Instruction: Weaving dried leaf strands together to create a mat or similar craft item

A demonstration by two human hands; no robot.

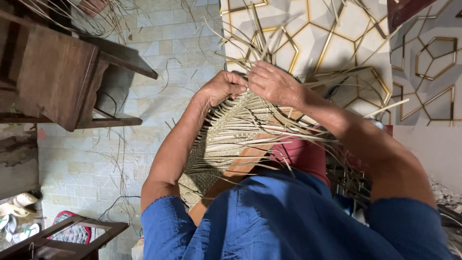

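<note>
Working at the far edge of the woven mat (226,130), your two hands meet knuckle to knuckle; your left hand (222,87) is curled into a loose fist on the mat's rim, fingers folded under so you pinch the weave there, though which strand they have hold of cannot be told; your right hand (274,84) lies just beside it, fingers bent down and closed over the loose strips (260,45) that fan out beyond the mat; the fingertips themselves are hidden. The mat rests on your lap, across a wooden board (240,166) that slants beneath it, and its unwoven strips trail off past both sides; your blue sleeves (166,226) frame it at the near edge. Left of the mat, well apart, stands a dark wooden chair (57,79) on the pale tiled floor (159,43); scattered strips lie on the tiles between chair and mat; beyond the mat, past your hands, the floor changes to a gold-lined hexagon pattern (337,33).
</note>
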